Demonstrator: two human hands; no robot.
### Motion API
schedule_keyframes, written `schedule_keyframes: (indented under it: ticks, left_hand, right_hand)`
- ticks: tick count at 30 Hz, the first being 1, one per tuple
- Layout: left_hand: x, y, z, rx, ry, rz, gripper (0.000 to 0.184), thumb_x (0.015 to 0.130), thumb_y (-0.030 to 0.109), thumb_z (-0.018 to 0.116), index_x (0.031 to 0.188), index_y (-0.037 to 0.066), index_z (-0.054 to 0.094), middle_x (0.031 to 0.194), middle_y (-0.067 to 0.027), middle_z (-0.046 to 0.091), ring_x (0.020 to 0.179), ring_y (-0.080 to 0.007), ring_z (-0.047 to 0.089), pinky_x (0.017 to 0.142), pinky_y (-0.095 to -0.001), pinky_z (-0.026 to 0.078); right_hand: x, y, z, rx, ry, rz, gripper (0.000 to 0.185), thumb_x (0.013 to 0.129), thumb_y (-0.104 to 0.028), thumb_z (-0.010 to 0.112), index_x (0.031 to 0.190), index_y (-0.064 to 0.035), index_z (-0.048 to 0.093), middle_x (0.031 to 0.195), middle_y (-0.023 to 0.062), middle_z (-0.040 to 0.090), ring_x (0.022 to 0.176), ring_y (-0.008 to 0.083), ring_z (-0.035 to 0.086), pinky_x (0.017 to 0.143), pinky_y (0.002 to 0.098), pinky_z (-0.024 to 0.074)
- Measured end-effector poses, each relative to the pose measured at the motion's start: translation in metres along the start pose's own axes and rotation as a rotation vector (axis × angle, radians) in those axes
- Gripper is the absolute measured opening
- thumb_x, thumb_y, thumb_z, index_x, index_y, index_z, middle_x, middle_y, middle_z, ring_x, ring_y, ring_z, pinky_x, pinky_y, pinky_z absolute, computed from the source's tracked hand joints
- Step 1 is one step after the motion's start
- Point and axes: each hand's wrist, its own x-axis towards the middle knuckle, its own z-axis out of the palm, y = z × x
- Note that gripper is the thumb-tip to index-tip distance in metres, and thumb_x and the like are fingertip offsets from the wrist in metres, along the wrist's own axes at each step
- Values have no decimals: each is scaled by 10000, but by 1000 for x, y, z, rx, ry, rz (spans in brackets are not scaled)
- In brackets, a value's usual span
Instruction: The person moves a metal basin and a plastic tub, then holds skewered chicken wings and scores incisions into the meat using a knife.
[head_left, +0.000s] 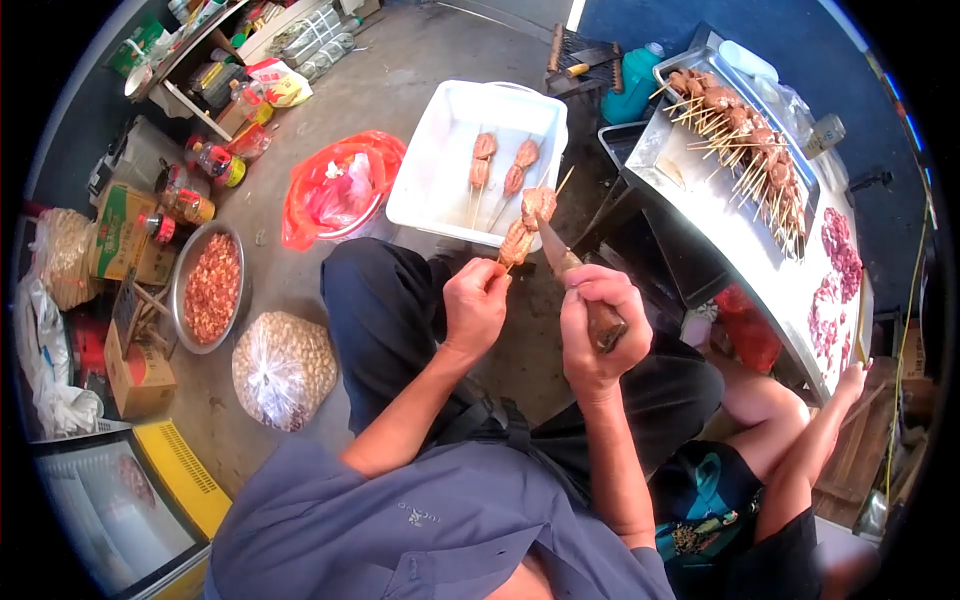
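My left hand (477, 308) pinches the lower end of a meat skewer (528, 222), with the chunks above my fingers and the stick's tip showing past the top. A knife (555, 250) with a brown, worn handle is gripped in my right hand (605, 325). Its blade points up and left, the tip at the meat; whether it cuts in, I cannot tell. Just beyond, two more meat skewers (483, 160) lie in a white plastic tub (432, 130), below the raised one.
Left of the tub stands a bucket with a red bag (310, 190). A metal bowl of diced meat (212, 280) and a bag of pale pieces (285, 370) sit on the floor. At right, a metal table (700, 190) carries piled skewers (740, 130) and raw meat (840, 260), beside another person's arm (815, 440).
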Motion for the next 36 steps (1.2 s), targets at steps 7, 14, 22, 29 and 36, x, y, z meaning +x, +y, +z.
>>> schedule_keyframes:
  ticks: [7, 14, 22, 29, 36]
  left_hand:
    - [-7, 0, -1, 23, 4, 3, 57, 754, -35, 650, 789, -34, 606, 722, -152, 587, 607, -290, 579, 561, -336, 454]
    - [-8, 3, -2, 8, 16, -37, 56, 755, -21, 654, 786, -30, 608, 722, -152, 591, 614, -301, 581, 564, -341, 458]
    - [-3, -10, -6, 76, 25, -7, 59, 773, 18, 660, 798, -23, 626, 698, -111, 590, 584, -176, 568, 561, -294, 453]
    - [19, -27, -7, 164, 14, 14, 69, 761, 19, 659, 796, -30, 625, 687, -155, 592, 563, -227, 580, 551, -312, 452]
    - [20, -23, -2, 154, 10, 60, 66, 753, 7, 664, 792, -28, 624, 726, -152, 601, 620, -251, 593, 579, -331, 462]
  right_hand:
    - [-6, 7, 8, -35, -19, -44, 179, 678, 89, 652, 785, -18, 557, 801, 151, 668, 676, 244, 663, 635, 296, 529]
    - [-2, 11, 15, -107, -40, -109, 204, 672, 67, 659, 803, -42, 547, 797, 142, 665, 663, 261, 656, 615, 298, 523]
    - [-4, 16, 14, -21, -8, -25, 178, 685, 84, 648, 798, -22, 561, 813, 151, 668, 702, 251, 666, 665, 305, 529]
    - [-11, -16, -13, 60, 53, 167, 189, 711, 148, 615, 816, 20, 525, 835, 178, 658, 779, 223, 654, 750, 323, 524]
    - [-17, -21, -10, 230, 70, 348, 200, 746, 161, 586, 864, 14, 520, 905, 159, 638, 844, 202, 619, 793, 305, 495]
